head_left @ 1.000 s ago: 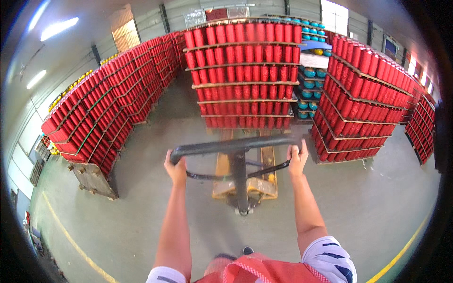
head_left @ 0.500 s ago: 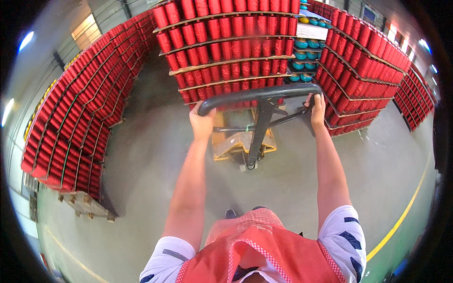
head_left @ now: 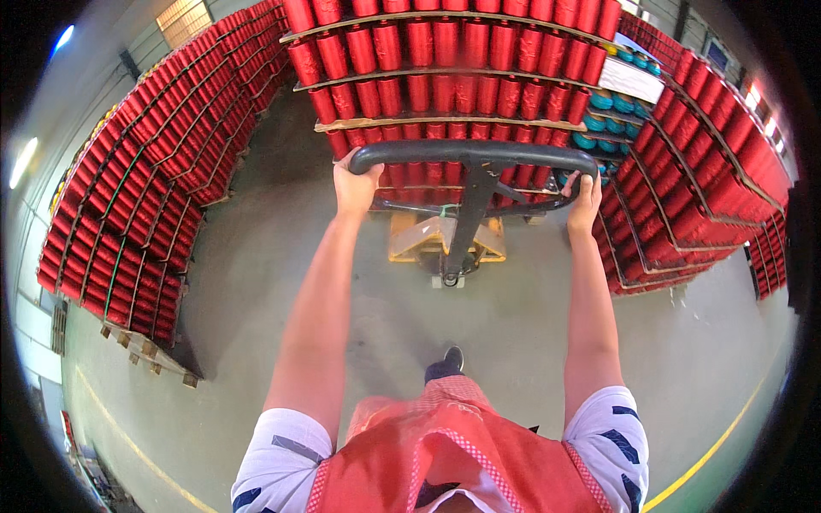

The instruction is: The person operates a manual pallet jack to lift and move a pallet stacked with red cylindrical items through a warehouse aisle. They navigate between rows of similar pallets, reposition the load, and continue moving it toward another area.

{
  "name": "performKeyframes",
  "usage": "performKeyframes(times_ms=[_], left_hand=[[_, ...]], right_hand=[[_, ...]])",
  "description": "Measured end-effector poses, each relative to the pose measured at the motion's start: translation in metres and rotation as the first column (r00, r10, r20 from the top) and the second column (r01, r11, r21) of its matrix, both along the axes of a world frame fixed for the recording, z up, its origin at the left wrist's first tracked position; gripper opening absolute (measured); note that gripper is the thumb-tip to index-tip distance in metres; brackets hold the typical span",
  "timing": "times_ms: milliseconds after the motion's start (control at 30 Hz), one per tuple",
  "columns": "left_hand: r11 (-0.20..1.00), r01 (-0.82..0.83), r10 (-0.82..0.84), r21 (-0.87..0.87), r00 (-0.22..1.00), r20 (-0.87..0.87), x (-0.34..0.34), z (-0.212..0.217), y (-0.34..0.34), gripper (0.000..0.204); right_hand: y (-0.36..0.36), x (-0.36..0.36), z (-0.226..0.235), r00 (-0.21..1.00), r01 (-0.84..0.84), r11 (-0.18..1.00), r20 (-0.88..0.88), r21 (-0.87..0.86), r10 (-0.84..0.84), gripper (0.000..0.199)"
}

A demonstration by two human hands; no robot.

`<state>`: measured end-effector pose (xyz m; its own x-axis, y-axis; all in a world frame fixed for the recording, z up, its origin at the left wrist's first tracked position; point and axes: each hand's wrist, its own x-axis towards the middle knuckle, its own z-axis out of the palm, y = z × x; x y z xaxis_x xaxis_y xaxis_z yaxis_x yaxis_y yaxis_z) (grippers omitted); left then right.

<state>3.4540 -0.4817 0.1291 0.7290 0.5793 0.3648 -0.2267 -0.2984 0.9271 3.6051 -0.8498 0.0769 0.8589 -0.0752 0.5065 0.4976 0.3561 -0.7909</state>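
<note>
Both my arms reach forward to the black loop handle (head_left: 470,152) of a yellow pallet truck (head_left: 416,242). My left hand (head_left: 354,185) is wrapped round the handle's left end. At the right end, the fingers of my right hand (head_left: 583,202) close round the handle's curved corner. From the grips, the black shaft runs down to the truck's base. Just beyond the handle rises a stack of red thread spools (head_left: 445,92), layered on thin boards; the handle hides part of its lower layers.
Another tall stack of red spools (head_left: 120,231) stands at the left on a wooden pallet (head_left: 145,349). More red spools (head_left: 684,188) stand close on the right, with blue spools (head_left: 611,124) in the gap. A yellow floor line (head_left: 714,449) runs at lower right.
The handle has come round slightly, its left end further left. The stack ahead and the right-hand stack now appear larger and further right. One foot has stepped forward. Both hands keep their grip.
</note>
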Motion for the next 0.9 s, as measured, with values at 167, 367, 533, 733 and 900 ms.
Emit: performKeyframes(times_ms=[167,367,533,733,900], left_hand=[[0.999,0.046,-0.046,0.006,0.998,0.05,0.066,-0.004,0.054,0.009],[0.995,0.071,-0.066,-0.073,0.995,0.069,0.126,-0.001,0.088,0.008],[0.739,-0.193,0.154,0.646,0.981,0.117,0.155,0.068,0.06,0.039],[0.137,0.365,0.099,0.921,0.92,-0.379,0.226,0.121,0.012,0.022],[0.138,0.274,0.031,0.952,0.959,-0.28,0.242,0.111,0.034,0.02]], right_hand=[[0.029,0.039,0.0,0.998,-0.022,0.994,0.054,-0.11,0.028,0.027],[0.054,0.082,-0.006,0.998,-0.062,0.992,0.023,-0.111,0.065,0.02],[0.073,0.115,0.015,0.998,-0.019,0.99,-0.058,-0.138,0.011,0.019],[0.092,0.152,0.008,0.999,0.016,0.996,-0.04,-0.09,-0.019,0.015],[0.099,0.164,-0.005,0.994,0.007,1.0,0.105,-0.019,-0.005,0.02]])
